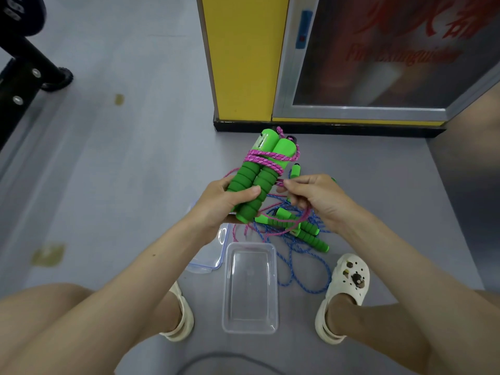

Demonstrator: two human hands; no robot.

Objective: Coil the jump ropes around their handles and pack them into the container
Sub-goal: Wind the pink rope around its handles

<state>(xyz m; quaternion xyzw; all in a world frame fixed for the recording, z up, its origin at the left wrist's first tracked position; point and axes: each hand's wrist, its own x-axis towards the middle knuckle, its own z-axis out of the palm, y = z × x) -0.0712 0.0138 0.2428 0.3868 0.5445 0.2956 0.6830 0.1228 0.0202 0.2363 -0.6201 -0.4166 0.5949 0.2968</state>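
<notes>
Handle pair (259, 171), green foam, side by side; long axis from 7 o'clock up to 1 o'clock, free tips away from the body.

- Pink rope (266, 158): several crossing turns round the upper half of the pair. Loose strand leaving at 4 o'clock toward the right hand.
- Left hand (230, 201): fingers and thumb wrapped round the lower ends of both handles.
- Right hand (316, 198): just beside the bundle at its 3 o'clock, fingers curled, pinching the pink strand.
- Judged mid-coil. Plenty of pink slack on the floor (135, 158), at 6 o'clock below the hands.
- Next wrap likely to turn on carrying the strand across the axis, not along it. Right hand nearer the slack; left hand better suited as anchor.
- Second handle pair (311, 236) and blue rope (305, 274): uncoiled on the floor at 5 o'clock of the hands, tangled with the pink slack. Snagging a possible risk.
- Container (250, 328): clear, open, nothing inside, at 6 o'clock between the feet.
- Lid (208, 263): at the container's 10 o'clock. Touching or not, cannot tell.
</notes>
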